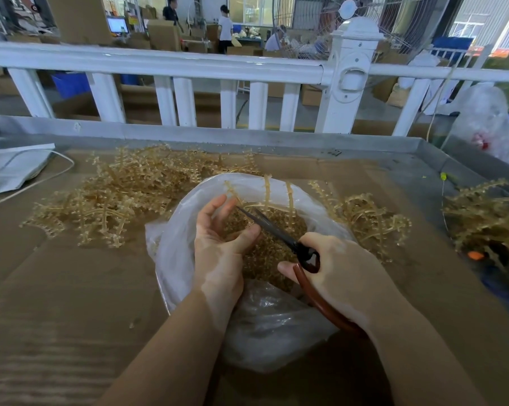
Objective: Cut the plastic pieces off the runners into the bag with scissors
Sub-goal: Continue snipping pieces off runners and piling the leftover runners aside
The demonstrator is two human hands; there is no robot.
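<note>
A clear plastic bag (177, 230) lies open on the cardboard, holding a heap of small amber cut pieces (265, 259). Over its mouth my left hand (218, 244) holds an amber runner (266, 197) whose branches stick up past the far rim. My right hand (338, 268) grips the brown handles of the scissors (276, 230). Their dark blades are parted a little and point up-left at the runner, close to my left fingers.
A big pile of amber runners (124, 194) lies left of the bag, a smaller one (367, 218) right of it, another (481, 215) at the far right. The metal tray wall (218, 136) and a white fence (276, 71) stand behind. Papers and a cord (19, 171) lie far left.
</note>
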